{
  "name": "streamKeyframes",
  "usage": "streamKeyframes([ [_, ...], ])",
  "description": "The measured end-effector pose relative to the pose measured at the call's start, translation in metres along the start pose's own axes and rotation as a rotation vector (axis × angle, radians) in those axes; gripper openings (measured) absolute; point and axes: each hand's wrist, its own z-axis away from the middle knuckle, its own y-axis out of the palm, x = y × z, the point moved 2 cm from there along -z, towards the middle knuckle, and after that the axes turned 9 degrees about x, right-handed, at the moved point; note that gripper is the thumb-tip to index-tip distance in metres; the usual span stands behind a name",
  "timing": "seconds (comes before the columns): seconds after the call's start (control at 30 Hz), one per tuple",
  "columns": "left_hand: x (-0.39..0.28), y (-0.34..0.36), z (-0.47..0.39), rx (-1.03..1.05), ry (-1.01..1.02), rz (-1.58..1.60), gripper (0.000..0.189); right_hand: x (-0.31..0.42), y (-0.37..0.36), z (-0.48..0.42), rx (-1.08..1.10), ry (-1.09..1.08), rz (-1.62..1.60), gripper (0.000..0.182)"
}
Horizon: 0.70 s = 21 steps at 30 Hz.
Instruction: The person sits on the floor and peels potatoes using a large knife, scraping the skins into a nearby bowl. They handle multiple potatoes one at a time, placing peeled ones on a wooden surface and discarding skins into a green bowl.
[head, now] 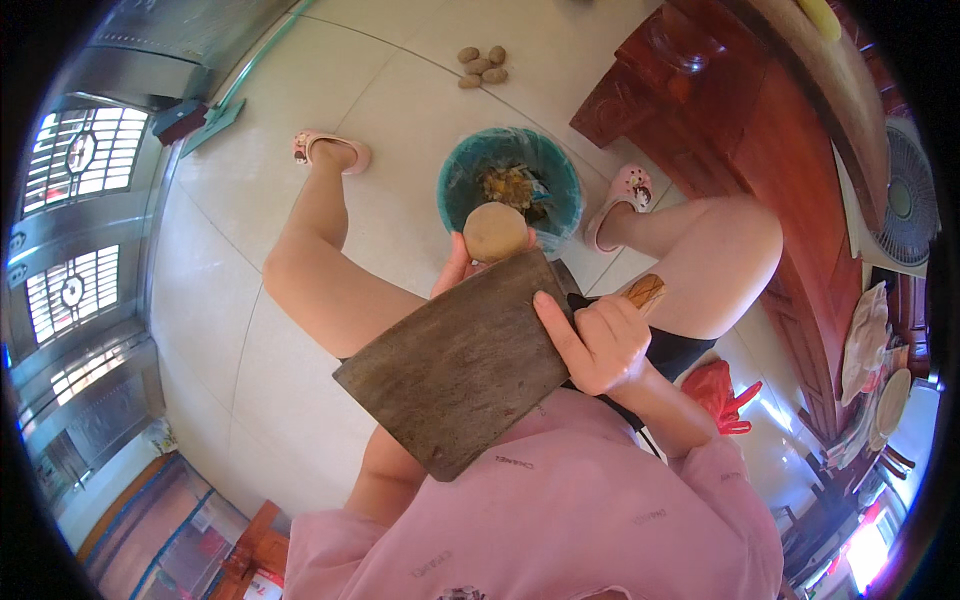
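My right hand (606, 343) grips the wooden handle (645, 291) of a broad cleaver, its index finger lying along the blade. The dark, worn cleaver blade (457, 367) is turned broad side up across my lap. Just beyond its upper edge, a round brown potato (495, 232) rests in my left hand (452, 264). The blade hides most of that hand. Whether the edge touches the potato, I cannot tell. Below the potato stands a teal bin (448, 184) lined with clear plastic, with scraps (510, 186) inside.
Several potatoes (480, 66) lie on the tiled floor beyond the bin. Carved red wooden furniture (750, 142) flanks my right leg, near a fan (902, 195) and a red plastic bag (721, 397). A broom (180, 122) and green dustpan (214, 129) lean by the metal door at left.
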Motion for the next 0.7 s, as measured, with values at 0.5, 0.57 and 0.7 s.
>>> streamKeyframes([
  [0.5, -0.004, -0.034, -0.012, 0.18, -0.116, 0.208, 0.071, -0.005, 0.008, -0.005, 0.055, 0.054, 0.051, 0.054],
  [0.57, -0.006, -0.039, -0.01, 0.19, -0.103, 0.184, 0.072, -0.004, 0.008, -0.007, 0.056, 0.054, 0.046, 0.053],
  [0.7, -0.004, -0.046, -0.014, 0.224, -0.114, 0.22, 0.071, -0.005, 0.012, -0.002, 0.07, 0.061, 0.049, 0.052],
])
